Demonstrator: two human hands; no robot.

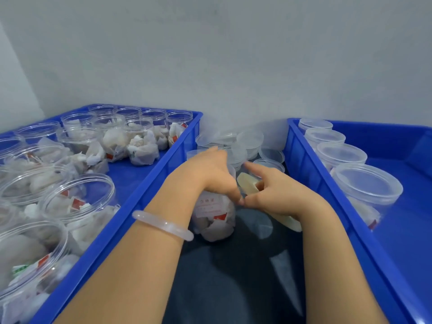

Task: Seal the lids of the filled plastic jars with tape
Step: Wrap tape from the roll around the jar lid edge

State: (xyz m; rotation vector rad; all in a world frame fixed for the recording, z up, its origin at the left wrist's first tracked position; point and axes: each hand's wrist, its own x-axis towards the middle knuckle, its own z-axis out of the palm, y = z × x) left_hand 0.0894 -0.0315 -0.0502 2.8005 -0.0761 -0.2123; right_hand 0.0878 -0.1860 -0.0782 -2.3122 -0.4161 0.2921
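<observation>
While right hand (281,195) holds tape (247,185), left hand (210,175) grips the upright jar (216,218).

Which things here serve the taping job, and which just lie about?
In use: clear packet-filled plastic jar under left hand; cream tape roll in right hand.
Idle: loose clear lids; blue tray of open jars; blue tray of lidded jars.

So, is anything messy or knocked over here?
Only the spare lids beside the right blue tray: they lie in a jumbled heap, some tilted, not stacked. The lidded jars in that tray stand in a neat row. Nothing looks spilled or broken.
</observation>
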